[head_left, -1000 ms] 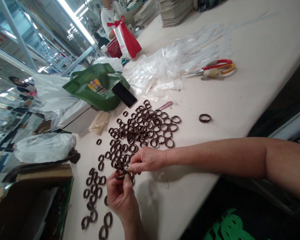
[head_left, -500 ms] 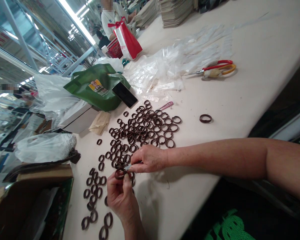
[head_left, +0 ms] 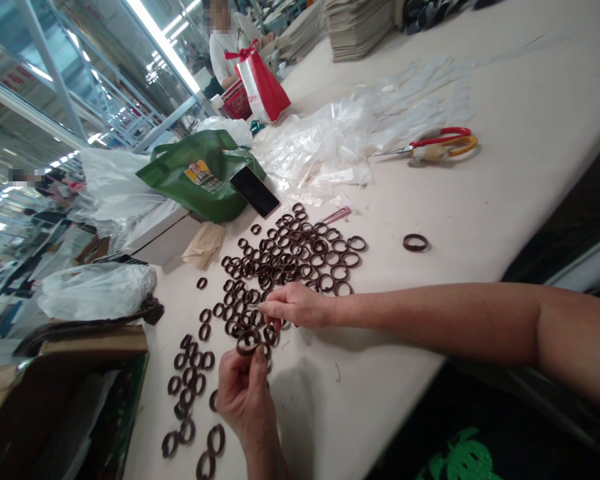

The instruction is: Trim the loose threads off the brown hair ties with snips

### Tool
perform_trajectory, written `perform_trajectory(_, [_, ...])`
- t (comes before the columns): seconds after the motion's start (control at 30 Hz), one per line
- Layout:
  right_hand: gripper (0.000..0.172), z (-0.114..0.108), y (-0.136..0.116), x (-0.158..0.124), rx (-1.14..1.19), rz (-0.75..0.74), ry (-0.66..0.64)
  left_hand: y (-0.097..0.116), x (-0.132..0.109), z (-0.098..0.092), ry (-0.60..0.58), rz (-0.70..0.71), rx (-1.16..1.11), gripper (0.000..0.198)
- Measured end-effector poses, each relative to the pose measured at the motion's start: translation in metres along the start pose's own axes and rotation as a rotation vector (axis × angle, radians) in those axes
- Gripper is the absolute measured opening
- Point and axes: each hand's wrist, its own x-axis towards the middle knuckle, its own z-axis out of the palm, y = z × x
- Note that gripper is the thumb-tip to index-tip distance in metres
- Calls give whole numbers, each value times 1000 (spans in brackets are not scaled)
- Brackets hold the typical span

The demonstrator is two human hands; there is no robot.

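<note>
My left hand (head_left: 247,383) pinches a dark brown ring (head_left: 249,343) between thumb and fingers, raised over the table. My right hand (head_left: 297,305) is closed around a small tool (head_left: 253,307) with a pale metallic tip; most of it is hidden in the fingers, so its kind is unclear. That tip points left, a short way above the held ring and apart from it. A heap of similar brown rings (head_left: 280,257) lies just beyond my hands. More loose rings (head_left: 190,380) are scattered to the left of my left hand.
One ring (head_left: 415,243) lies alone at right. Scissors (head_left: 440,145), clear plastic wrappings (head_left: 325,143), a pink clip-like item (head_left: 336,215), a phone (head_left: 255,191) and a green bag (head_left: 200,177) lie beyond. An open box (head_left: 93,343) stands at left. A person (head_left: 227,50) is at the far end.
My right hand has drawn up and away from the ring, taking the tool's tip off it. My left hand still holds the ring. The view has shifted slightly.
</note>
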Motion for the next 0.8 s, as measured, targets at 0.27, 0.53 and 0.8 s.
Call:
perform_trajectory(0.27, [41, -5, -1, -1, -265, -180, 30, 2, 2, 1, -315, -228, 251, 31])
perform_trajectory(0.53, [38, -9, -2, 1, -564, -288, 72, 2, -12, -37, -57, -139, 274, 28])
perform_trajectory(0.8, [34, -46, -27, -15, -886, -327, 357, -4, -74, -118, 265, -157, 540, 25])
